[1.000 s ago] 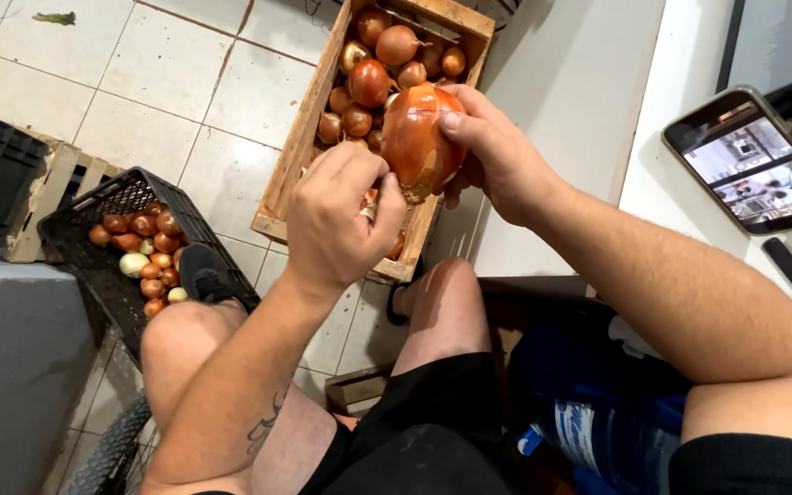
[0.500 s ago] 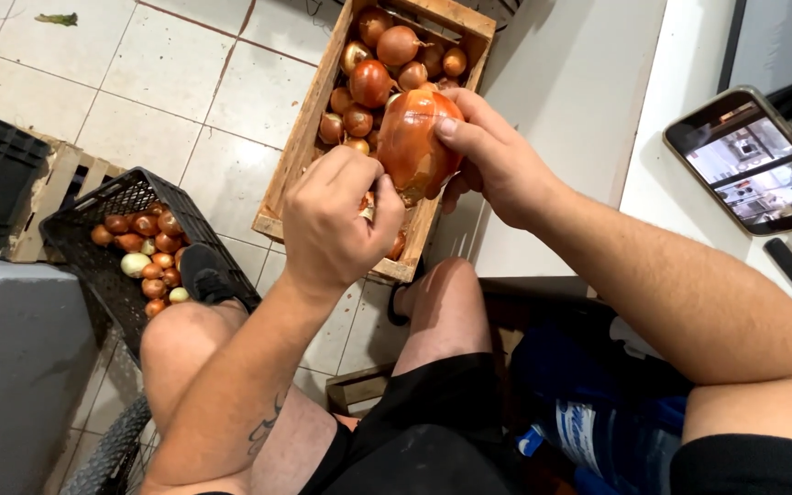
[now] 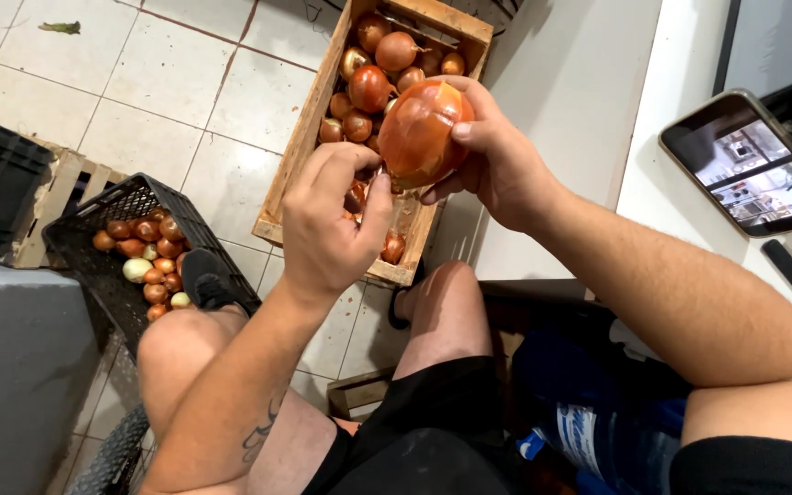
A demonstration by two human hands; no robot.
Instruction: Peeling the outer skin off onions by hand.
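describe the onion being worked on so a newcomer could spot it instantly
Start at the long wooden crate of onions on the tiled floor. Just above its near end, the right hand holds one big orange-brown onion, with the left hand at its lower edge. It is the only onion lifted out, and looks far bigger than those in the crate.

Right hand holding onion, left hand touching it, above wooden crate

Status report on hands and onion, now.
Right hand grips onion. Left hand pinches at its lower edge. Wooden crate of onions beneath; nothing obstructing.
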